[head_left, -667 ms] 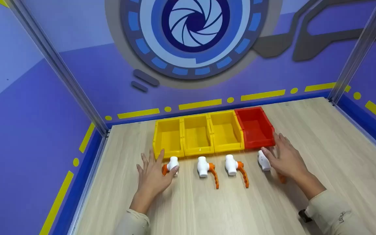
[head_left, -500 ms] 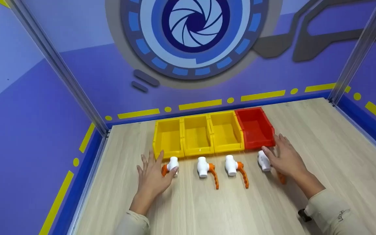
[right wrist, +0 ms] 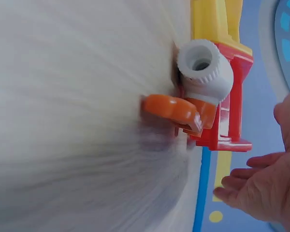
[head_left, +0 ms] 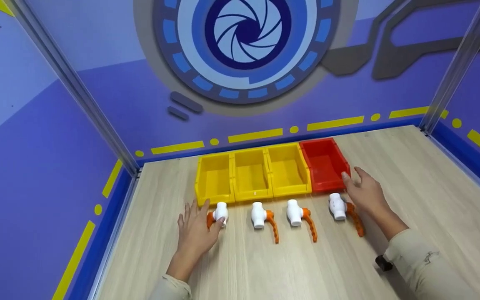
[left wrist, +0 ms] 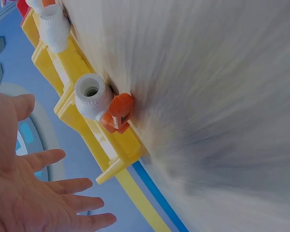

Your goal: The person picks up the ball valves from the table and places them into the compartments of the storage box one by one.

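Observation:
Several white ball valves with orange lever handles stand in a row on the wooden table. My left hand (head_left: 196, 235) hovers over the leftmost valve (head_left: 221, 211) with spread fingers, hiding most of its handle in the head view. A gap shows between that hand and the valve (left wrist: 93, 96) in the left wrist view. Two more valves, one left of centre (head_left: 258, 216) and one right of it (head_left: 294, 212), lie between the hands. Beside the red bin (head_left: 329, 186), my right hand (head_left: 367, 196) is held above and right of the rightmost valve (head_left: 337, 207), holding nothing.
Three yellow bins (head_left: 234, 177) stand side by side behind the valves, joined in line with the red one. A blue printed wall panel (head_left: 106, 112) rises behind them, with metal posts (head_left: 452, 66) at the corners. Bare wooden tabletop (head_left: 277, 271) lies in front.
My right hand has drawn up and right off the rightmost valve, uncovering its orange handle. My left hand has barely moved, and the valves stay in their places.

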Tool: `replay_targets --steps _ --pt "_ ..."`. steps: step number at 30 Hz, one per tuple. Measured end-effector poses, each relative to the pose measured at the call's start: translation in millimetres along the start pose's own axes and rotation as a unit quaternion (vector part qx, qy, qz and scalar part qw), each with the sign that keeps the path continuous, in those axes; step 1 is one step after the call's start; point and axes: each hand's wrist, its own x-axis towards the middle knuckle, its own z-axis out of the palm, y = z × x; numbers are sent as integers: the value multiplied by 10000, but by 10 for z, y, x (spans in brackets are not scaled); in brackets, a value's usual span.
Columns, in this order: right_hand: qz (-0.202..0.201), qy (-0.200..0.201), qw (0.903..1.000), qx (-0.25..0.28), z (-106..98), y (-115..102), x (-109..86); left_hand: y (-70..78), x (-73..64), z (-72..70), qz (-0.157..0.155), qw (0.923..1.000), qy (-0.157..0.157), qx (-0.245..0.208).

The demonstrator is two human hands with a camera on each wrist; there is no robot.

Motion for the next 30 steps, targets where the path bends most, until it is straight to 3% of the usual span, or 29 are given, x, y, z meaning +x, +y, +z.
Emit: replay_targets --steps 11,20,22,27,30 --pt "677 50 9890 1314 -63 -19 389 -10 -94 0 312 9991 279 -41" --pt "991 -55 9843 1462 -23 11 505 -40 -163 0 205 9994 268 2" --pt "1087 -134 9791 1712 -21 0 537 -59 -178 -7 222 9991 347 32" --pt "1565 -405 9549 2492 -61 -6 620 -71 -198 23 229 9990 382 -3" --pt "1667 -485 9521 2519 -82 -27 660 -61 -209 45 143 9995 245 -119"
